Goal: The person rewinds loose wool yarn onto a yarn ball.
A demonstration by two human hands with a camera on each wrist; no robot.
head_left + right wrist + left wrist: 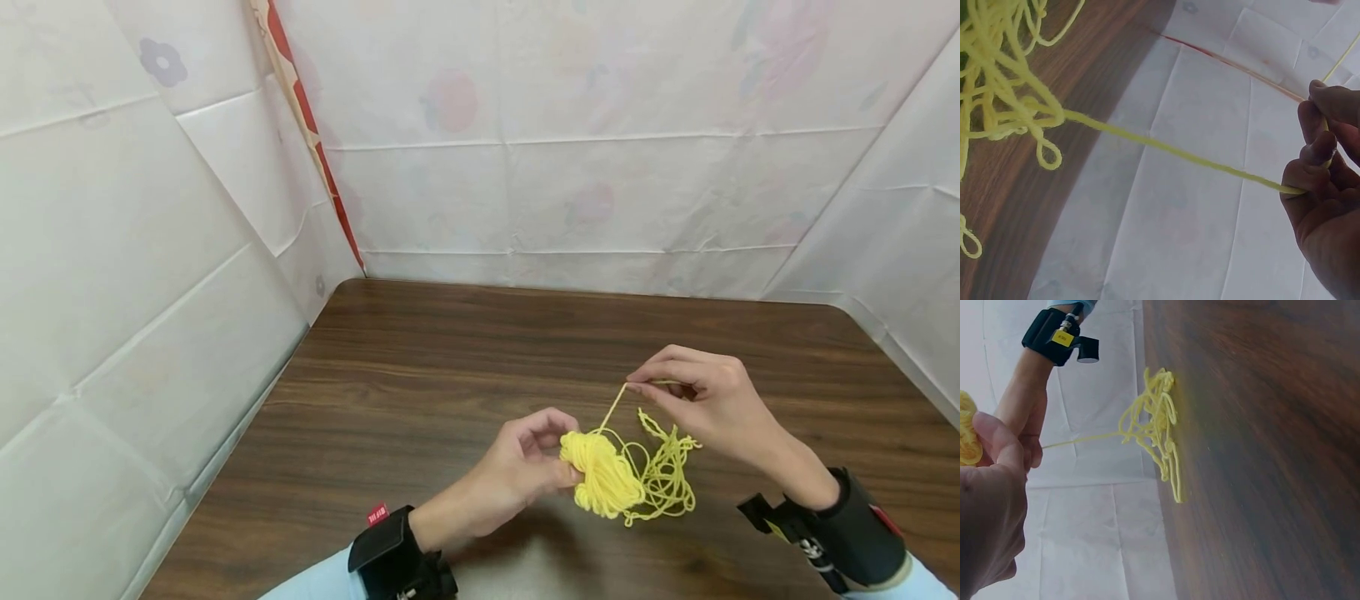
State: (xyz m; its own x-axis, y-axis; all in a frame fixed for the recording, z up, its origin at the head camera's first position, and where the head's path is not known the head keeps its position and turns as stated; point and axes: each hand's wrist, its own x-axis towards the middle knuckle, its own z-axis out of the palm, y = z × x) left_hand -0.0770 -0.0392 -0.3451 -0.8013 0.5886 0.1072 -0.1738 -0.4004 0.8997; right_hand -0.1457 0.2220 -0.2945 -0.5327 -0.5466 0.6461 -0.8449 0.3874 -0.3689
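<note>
My left hand (525, 462) holds a wound bundle of yellow yarn (606, 475) above the table, thumb in front. Part of that bundle also shows at the left edge of the left wrist view. Up and to the right, my right hand (708, 400) pinches a single yarn strand (613, 407) between thumb and fingertips, and the strand runs taut down to the bundle. In the right wrist view the strand (1179, 153) also leads from the curled fingers to a loose tangle of yarn (1004, 94). That tangle (1160, 419) lies on the tabletop.
A dark wood-grain table (420, 358) with rounded far corners lies under both hands. White patterned sheets (562, 183) hang behind it and at both sides. A red and cream strip (311, 133) runs down the back left corner. Black bands (855, 525) wrap both wrists.
</note>
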